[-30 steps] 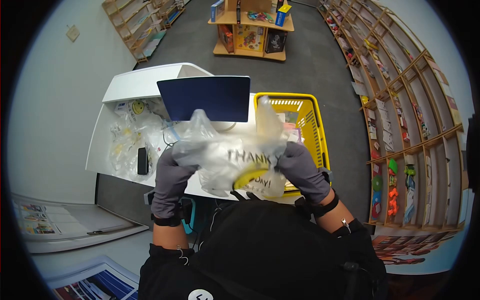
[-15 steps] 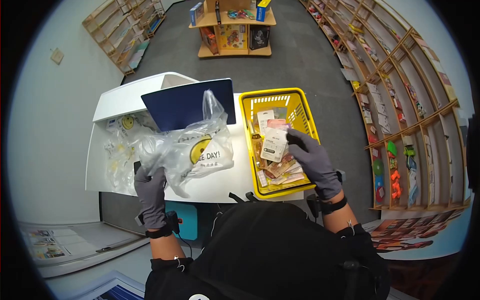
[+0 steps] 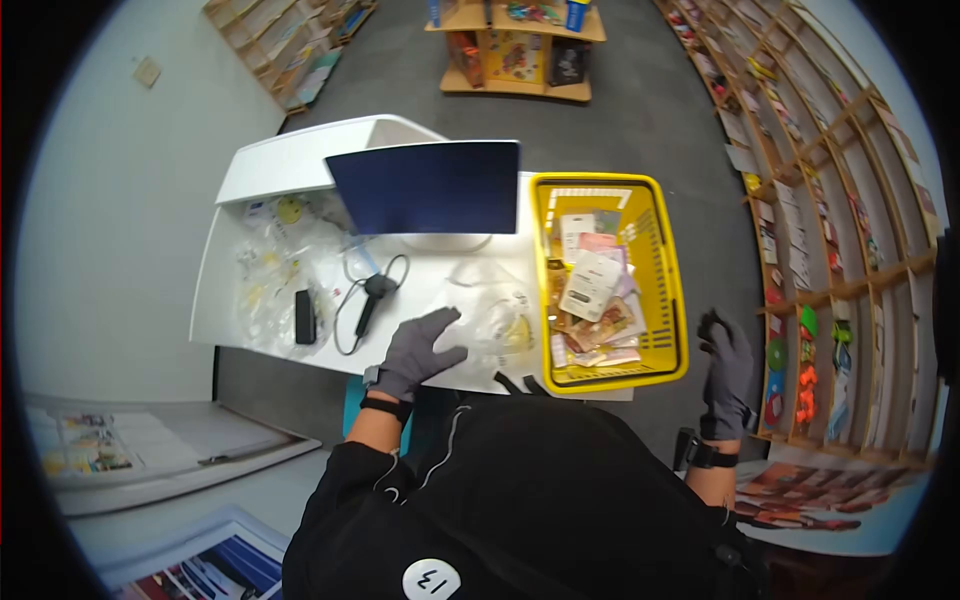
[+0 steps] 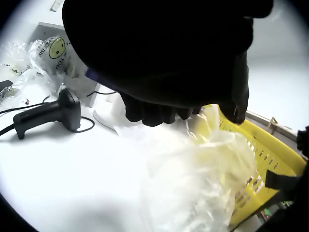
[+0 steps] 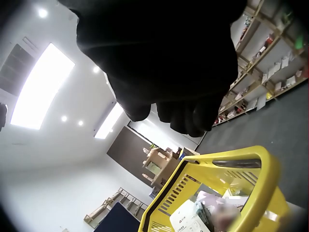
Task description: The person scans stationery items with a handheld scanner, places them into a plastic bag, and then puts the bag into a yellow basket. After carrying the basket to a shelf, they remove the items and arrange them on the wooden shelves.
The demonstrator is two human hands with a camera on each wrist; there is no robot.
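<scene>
A clear plastic bag (image 3: 508,325) with yellow print lies on the white counter, against the near-left side of the yellow shopping basket (image 3: 677,310). My gloved left hand (image 3: 421,353) is held over the counter just left of the bag, fingers extended and thumb apart, holding nothing. In the left wrist view the crumpled bag (image 4: 203,174) lies below the dark fingers. My gloved right hand (image 3: 727,372) hangs in the air to the right of the basket, fingers loosely bent around nothing. Inside the basket are several packaged goods, with a white card pack (image 3: 592,285) on top.
A black handheld scanner (image 3: 372,300) with its cord rests on the counter. Behind it stands a monitor (image 3: 430,188). At the left are a pile of plastic bags (image 3: 270,280) and a black box-shaped object (image 3: 305,317). Wooden shelves (image 3: 830,230) line the right wall.
The bag, stretched between both hands and then held up by the left hand, now lies on the counter, let go. My right hand has moved from over the basket to its right side.
</scene>
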